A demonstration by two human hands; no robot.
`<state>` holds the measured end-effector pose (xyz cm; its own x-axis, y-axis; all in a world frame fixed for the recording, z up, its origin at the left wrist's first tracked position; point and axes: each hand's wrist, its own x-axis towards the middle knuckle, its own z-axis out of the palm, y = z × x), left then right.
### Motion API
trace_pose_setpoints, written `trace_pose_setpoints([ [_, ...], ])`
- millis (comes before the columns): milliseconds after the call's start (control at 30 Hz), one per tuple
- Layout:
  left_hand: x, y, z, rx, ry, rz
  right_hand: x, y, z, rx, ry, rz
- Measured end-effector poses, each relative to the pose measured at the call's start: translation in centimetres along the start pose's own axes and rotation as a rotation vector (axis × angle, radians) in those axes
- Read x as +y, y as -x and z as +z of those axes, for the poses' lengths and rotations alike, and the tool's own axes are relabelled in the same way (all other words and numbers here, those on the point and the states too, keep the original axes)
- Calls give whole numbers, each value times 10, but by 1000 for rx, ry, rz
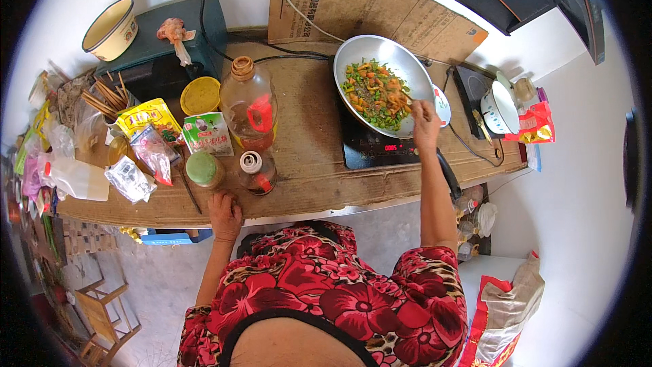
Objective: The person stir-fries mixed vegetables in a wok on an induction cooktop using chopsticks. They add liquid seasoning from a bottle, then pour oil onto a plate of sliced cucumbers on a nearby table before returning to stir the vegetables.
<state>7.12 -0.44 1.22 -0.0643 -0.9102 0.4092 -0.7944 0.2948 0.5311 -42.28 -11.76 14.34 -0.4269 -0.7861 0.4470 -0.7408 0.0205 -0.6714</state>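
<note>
Over the right side of a wok-like metal pan [351,56], my right hand [425,123] grips the thin handle of a stirring utensil [406,94]; its lower end is hidden in the food. Chopped green and orange vegetables [374,89] fill the bottom of the pan. Beneath it is a black induction cooker [374,155] with a lit red display. My left hand [225,216] rests with curled fingers on the front edge of the cardboard-covered table [305,183]. Close by stand a green-lidded jar [202,169] and a small open bottle [257,176].
A large plastic bottle [249,107] with a brown cap, seasoning packets [208,134] and chopsticks [107,99] crowd the left. On the right, a white enamel pot [501,107] sits on a second black cooktop [471,86]. The pan's black handle [448,173] overhangs the front edge.
</note>
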Motion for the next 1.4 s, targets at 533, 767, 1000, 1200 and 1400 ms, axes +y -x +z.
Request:
trace_pose_setpoints([
  [533,5,-6,-7,62,-16,38,-19,-40,9,-75,-321,84],
  [767,6,-5,-8,58,-20,1,-43,-31,44,-104,39,-192],
  [1000,1,-1,-4,43,9,-7,-65,-26,70,-219,-241,-169],
  [1200,1,-1,-3,7,15,-11,-7,-38,37,-161,-108,-168],
  [1400,3,-1,-8,38,-1,-30,-20,-40,-37,-35,-339,200],
])
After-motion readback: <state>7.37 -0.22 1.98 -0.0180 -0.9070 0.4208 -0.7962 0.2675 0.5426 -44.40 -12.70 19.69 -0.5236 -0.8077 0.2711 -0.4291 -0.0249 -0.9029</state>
